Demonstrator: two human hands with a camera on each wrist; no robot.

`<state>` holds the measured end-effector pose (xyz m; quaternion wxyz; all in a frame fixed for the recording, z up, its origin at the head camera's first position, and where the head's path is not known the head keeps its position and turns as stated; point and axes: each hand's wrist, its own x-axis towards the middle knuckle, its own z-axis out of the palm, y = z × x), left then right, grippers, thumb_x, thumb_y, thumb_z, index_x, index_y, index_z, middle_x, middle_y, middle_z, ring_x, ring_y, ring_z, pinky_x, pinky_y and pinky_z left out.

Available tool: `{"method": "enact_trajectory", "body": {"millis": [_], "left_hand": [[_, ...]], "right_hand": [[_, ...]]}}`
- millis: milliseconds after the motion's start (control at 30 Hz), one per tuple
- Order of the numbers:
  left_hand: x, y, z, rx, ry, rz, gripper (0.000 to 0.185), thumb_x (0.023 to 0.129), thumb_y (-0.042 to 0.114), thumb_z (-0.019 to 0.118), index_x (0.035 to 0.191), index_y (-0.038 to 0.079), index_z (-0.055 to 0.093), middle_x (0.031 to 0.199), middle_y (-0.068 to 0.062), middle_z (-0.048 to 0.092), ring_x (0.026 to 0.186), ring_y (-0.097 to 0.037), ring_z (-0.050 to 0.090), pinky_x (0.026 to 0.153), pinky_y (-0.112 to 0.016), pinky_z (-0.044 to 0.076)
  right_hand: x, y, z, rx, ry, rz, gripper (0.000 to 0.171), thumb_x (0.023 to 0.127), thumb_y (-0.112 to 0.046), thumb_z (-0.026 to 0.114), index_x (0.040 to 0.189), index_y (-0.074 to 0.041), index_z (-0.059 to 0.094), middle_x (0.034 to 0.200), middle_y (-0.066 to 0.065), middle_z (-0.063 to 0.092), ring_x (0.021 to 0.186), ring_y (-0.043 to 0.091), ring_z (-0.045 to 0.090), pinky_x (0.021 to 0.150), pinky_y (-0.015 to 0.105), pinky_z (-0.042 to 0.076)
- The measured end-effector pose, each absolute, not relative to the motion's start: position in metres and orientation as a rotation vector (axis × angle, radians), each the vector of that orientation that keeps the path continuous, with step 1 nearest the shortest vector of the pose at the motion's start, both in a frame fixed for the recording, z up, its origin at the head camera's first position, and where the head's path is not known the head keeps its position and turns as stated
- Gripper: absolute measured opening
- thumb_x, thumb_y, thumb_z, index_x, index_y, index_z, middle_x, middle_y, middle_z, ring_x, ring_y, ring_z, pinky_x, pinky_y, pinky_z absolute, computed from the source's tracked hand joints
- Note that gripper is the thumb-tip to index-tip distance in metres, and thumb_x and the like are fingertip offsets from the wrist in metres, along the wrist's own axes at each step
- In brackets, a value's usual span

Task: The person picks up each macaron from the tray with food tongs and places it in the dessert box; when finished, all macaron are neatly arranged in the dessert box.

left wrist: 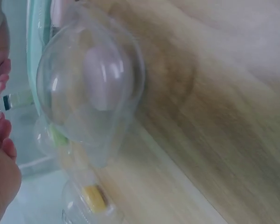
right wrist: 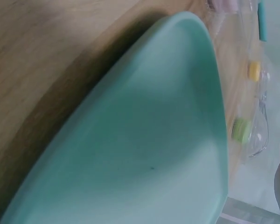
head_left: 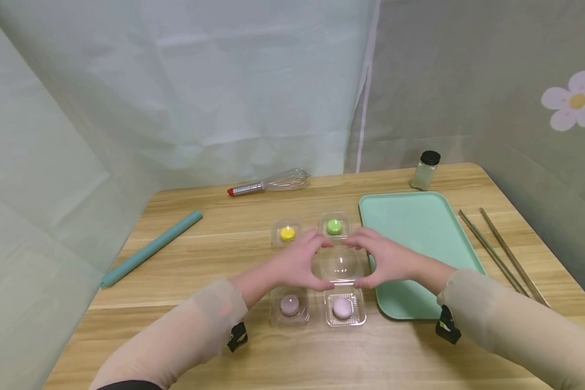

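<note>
- Cupping a clear domed case point(head_left: 339, 264) from both sides, the left hand point(head_left: 299, 264) and right hand point(head_left: 387, 261) curl their fingers round it, steadying it mid-table point(head_left: 214, 244).
- Four macaron cases ring it; the green tray point(head_left: 419, 227) crowds the right hand.

Mint-green tray point(right wrist: 144, 140) fills most of view, lying on wooden counter point(right wrist: 46, 56). Beyond tray's far rim: yellow piece point(right wrist: 254, 70) and green piece point(right wrist: 241, 130) inside clear plastic, blurred. Teal rod point(right wrist: 262, 21) at top edge.
</note>
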<state>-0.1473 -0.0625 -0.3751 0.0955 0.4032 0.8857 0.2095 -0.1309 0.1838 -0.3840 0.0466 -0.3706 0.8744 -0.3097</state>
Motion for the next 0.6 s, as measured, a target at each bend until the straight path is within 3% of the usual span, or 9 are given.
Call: {"method": "enact_trajectory", "body": {"millis": [367,600], "left_hand": [[-0.134,-0.063,-0.382,1.347,2.613,0.467,0.089,0.064,0.057,0.078,0.130,0.006,0.048,0.125,-0.004,0.047,0.115,-0.016,0.043,0.099,-0.028,0.037],[-0.128,-0.062,-0.386,1.459,2.589,0.332,0.083,0.064,0.056,0.078,0.126,0.007,0.051,0.120,-0.002,0.051,0.112,-0.015,0.046,0.100,-0.027,0.035]], "right_hand": [[-0.118,0.182,-0.389,-1.210,2.670,-0.794,0.076,0.063,-0.040,0.082,0.123,-0.005,0.050,0.116,0.003,0.046,0.105,0.017,0.044,0.088,0.037,0.045],[-0.113,0.181,-0.401,-1.356,2.686,-0.713,0.077,0.059,-0.049,0.082,0.116,-0.008,0.051,0.113,0.000,0.045,0.105,0.014,0.041,0.088,0.035,0.044]]}}
